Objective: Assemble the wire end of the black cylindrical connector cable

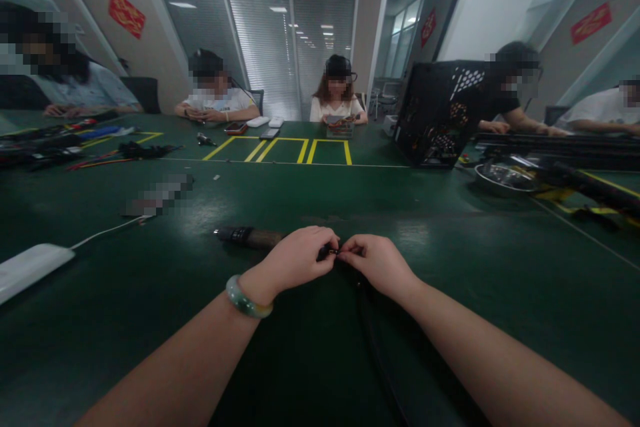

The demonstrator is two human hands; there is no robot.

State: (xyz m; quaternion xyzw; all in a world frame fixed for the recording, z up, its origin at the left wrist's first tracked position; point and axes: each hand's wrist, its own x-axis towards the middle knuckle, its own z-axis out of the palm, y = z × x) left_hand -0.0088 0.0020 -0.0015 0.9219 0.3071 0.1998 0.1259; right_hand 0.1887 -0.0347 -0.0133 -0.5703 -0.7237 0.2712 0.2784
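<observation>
My left hand (300, 252), with a green bangle (245, 298) at the wrist, is closed on a small black piece (325, 252) with a bit of shiny metal at its end. Fingertip to fingertip with it, my right hand (383, 268) pinches at that metal end; what exactly lies between its fingers is too small to make out. A dark cylindrical tool with a metal tip (250, 237) lies on the table behind my left hand, partly hidden by it. From under my right hand a thick black cable (373, 333) runs down toward me.
The green table (320, 190) carries a white power strip (35, 270), a blurred-out phone-sized object (160, 197), cable bundles (145, 150), a black computer case (435, 113) and a metal bowl of small parts (505, 177). Several people sit around the far side.
</observation>
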